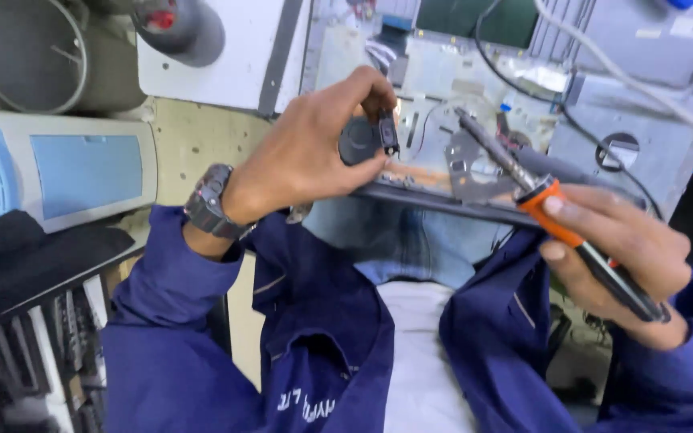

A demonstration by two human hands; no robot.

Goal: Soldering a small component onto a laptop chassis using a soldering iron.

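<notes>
The left hand [314, 144] pinches a small black part [362, 138] over the near edge of the opened grey chassis [475, 120]. The right hand [623, 256] grips an orange-collared black tool [551, 212], its tip resting on the chassis just right of that part.

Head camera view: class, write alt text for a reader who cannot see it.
The left hand pinches a small black part over an opened metal chassis, while the right hand holds an orange-collared soldering iron, tip toward it. Blue jacket sleeves fill the foreground.
</notes>
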